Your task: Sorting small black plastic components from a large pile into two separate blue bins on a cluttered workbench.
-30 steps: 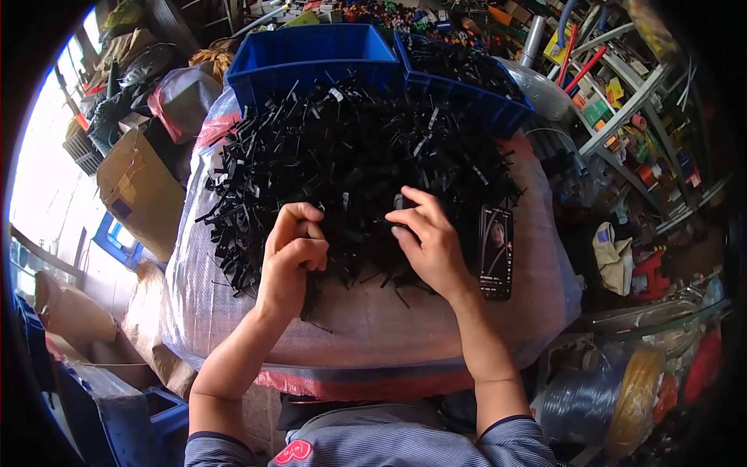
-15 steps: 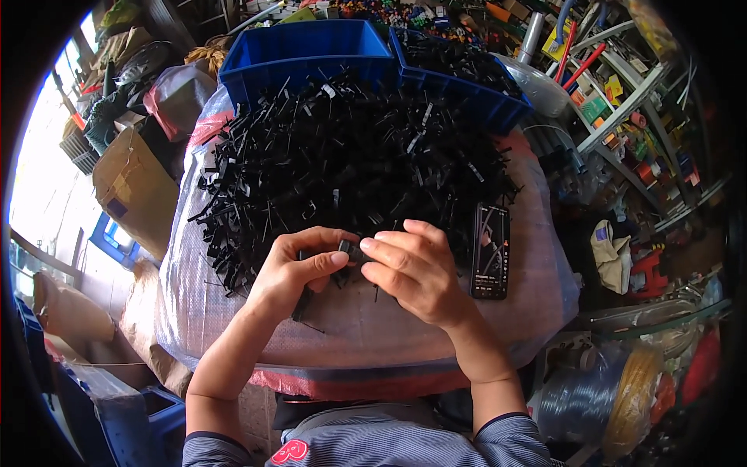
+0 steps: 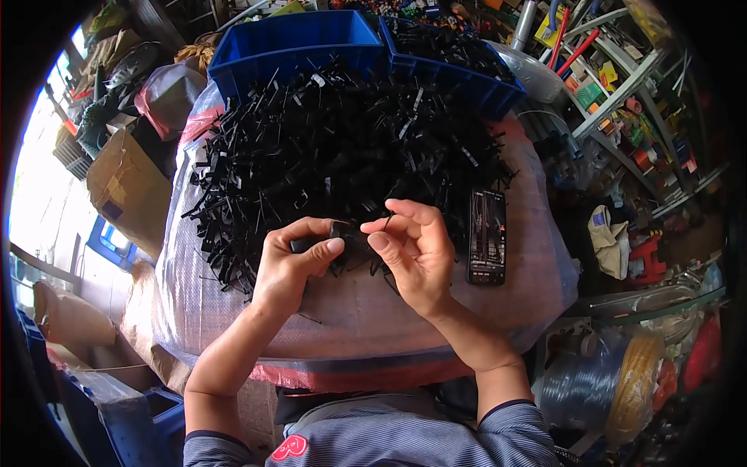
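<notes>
Black parts [image 3: 311,148] lie heaped across a sheet-covered worktop [image 3: 366,335], where a seated person's bare forearms [image 3: 232,346] angle inward over the near edge. The left hand [image 3: 289,261] pinches a small black part [image 3: 336,231] between thumb and forefinger above that edge's middle. Just beside it, the right hand [image 3: 420,261], palm partly upturned, curls its fingers; from here, I cannot tell whether they grip anything.

A smartphone [image 3: 487,241] lies just right of the right grip [image 3: 422,261]; a metal rack [image 3: 620,102] stands farther right, brown cardboard [image 3: 132,194] well left.
</notes>
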{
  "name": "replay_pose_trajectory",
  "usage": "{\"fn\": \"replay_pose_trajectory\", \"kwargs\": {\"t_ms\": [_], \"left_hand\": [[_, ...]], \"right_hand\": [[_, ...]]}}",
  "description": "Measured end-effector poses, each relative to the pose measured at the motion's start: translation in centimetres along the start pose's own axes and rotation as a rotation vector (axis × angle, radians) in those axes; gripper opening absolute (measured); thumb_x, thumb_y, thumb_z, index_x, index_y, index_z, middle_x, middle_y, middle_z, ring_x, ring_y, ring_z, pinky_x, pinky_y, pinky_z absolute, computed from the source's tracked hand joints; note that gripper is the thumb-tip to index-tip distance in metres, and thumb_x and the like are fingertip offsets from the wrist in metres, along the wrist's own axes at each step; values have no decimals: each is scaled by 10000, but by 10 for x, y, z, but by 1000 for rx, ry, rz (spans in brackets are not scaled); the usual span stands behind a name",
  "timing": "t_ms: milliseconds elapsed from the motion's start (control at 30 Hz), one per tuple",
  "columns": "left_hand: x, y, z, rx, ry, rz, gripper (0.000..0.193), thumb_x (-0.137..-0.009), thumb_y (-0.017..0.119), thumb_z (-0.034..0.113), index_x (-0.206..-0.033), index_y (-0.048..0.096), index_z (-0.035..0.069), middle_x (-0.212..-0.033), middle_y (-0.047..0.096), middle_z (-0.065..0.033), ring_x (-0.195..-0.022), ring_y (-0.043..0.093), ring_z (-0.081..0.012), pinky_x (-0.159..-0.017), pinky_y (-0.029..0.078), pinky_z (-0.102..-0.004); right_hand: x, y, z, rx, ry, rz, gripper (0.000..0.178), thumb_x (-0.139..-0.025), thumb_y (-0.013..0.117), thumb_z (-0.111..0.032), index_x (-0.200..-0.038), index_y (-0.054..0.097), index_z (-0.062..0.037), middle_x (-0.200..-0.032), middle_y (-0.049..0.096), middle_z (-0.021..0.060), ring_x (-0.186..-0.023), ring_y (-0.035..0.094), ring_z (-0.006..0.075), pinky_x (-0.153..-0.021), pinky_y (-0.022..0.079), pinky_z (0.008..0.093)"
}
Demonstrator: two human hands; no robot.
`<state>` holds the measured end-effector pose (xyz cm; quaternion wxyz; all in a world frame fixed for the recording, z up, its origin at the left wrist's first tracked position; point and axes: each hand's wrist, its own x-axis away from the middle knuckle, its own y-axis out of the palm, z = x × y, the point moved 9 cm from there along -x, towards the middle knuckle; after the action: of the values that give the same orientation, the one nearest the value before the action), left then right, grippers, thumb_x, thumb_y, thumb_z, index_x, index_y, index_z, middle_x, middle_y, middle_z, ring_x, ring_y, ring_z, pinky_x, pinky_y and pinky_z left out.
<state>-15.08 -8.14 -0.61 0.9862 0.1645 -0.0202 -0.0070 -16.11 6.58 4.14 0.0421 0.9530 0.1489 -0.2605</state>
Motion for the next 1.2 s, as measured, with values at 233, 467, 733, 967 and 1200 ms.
{"fn": "replay_pose_trajectory", "kwargs": {"t_ms": [233, 467, 733, 967, 1200], "left_hand": [[13, 7, 35, -408, 513, 2, 211, -689, 739, 1, -857, 618, -35, -888, 607, -84, -741, 578, -123, -635, 463, -219], [40, 30, 56, -754, 784, 16, 250, -664, 720, -30, -898, 633, -9, -870, 610, -110, -674, 611, -172, -557, 490, -244], [12, -1, 34, -309, 269, 81, 166, -759, 700, 76, -878, 631, -17, -723, 585, -10, -613, 518, -56, -532, 404, -181], [11, 9, 0, -168, -32, -7, 193, -795, 694, 119, -922, 641, -16, -732, 592, 13, -681, 509, -35, -601, 418, -177], [18, 16, 18, -537, 353, 26, 244, -767, 700, 118, -932, 620, -43, -828, 594, -104, -739, 569, -168, -662, 452, -261]], "right_hand": [[-3, 20, -3, 194, -133, -223, 153, -859, 598, -46, -1011, 590, -38, -1065, 555, 90, -941, 551, 110, -762, 457, 214], [14, 28, 52, -588, 562, -308, 129, -851, 617, -97, -959, 579, -37, -923, 602, 36, -901, 531, 80, -785, 426, 233], [-7, 21, -23, 329, -157, -362, 400, -769, 682, -102, -1130, 532, -14, -1113, 570, 134, -1014, 556, 253, -838, 460, 321], [9, 37, -37, 905, -473, -301, 516, -662, 716, -54, -1139, 528, 12, -978, 580, 117, -807, 587, 250, -692, 482, 348], [11, 35, -26, 774, -377, -192, 433, -641, 692, 37, -1045, 539, 18, -767, 566, 122, -622, 576, 267, -539, 482, 330]]}}
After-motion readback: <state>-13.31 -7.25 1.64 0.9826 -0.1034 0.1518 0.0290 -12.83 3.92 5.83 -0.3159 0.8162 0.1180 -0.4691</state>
